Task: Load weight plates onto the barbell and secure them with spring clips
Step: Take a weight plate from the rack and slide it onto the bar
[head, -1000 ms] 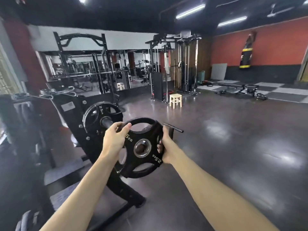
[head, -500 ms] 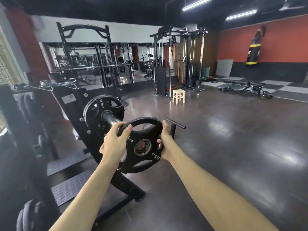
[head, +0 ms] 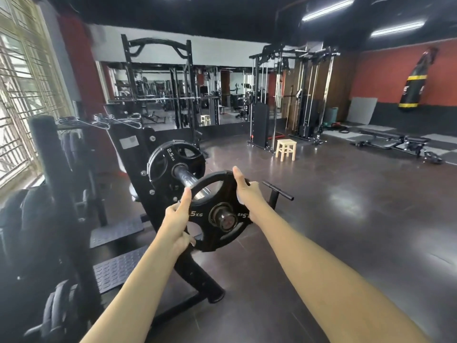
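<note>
At the far left, a barred window (head: 22, 95) lights a dark rack upright (head: 49, 154), with more dark plates (head: 59, 308) stacked low near the bottom-left corner of the floor. Two spring clips (head: 103, 119) lie on the rack's top bar, just right of that upright, well apart from both hands. Further right, a 2.5 kg plate (head: 168, 157) already sits at the inner end of the barbell sleeve (head: 184, 177), against the black frame.

The left hand (head: 176, 219) grips the left rim of a second plate (head: 217, 214), thumb stretched up along its face and fingers curled round the lower edge. This plate's centre hole is at the outer tip of the sleeve, the bar end showing through the hole, with a bare stretch of sleeve between it and the first plate. The right hand (head: 247, 196) clasps the plate's upper-right rim, thumb raised on the near face, fingers hidden behind.

Beyond, on the glossy dark floor (head: 346, 231), a short black T-handle (head: 277, 194) stands just right of the plate, a small wooden stool (head: 286, 149) near a cable machine (head: 291, 95), a flat bench (head: 393, 141), and a punching bag (head: 415, 82) on the red wall at the far right
</note>
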